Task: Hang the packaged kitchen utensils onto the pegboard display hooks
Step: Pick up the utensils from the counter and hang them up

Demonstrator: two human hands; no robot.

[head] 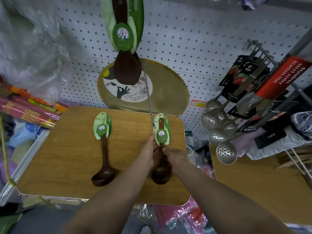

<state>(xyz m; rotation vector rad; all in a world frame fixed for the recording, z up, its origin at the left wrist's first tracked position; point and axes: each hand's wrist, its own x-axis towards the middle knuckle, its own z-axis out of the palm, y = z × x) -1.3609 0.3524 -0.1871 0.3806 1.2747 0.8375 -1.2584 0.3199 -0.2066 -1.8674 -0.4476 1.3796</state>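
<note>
Here, both hands [158, 152] grip the brown green-carded ladle [161, 149].

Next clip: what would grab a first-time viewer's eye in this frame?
Probably both hands, left hand and right hand, gripping a dark wooden ladle with a green card at centre, its top near the tip of a long metal hook. A second ladle lies on the wooden table to the left, and packaged wooden spoons hang on the pegboard above.

My only feed is the head camera, wide-angle, looking forward and steeply down. The wooden table [67, 157] fills the frame's centre close below me; the pegboard [185, 39] rises across the top, edges visibly bowed.
</note>
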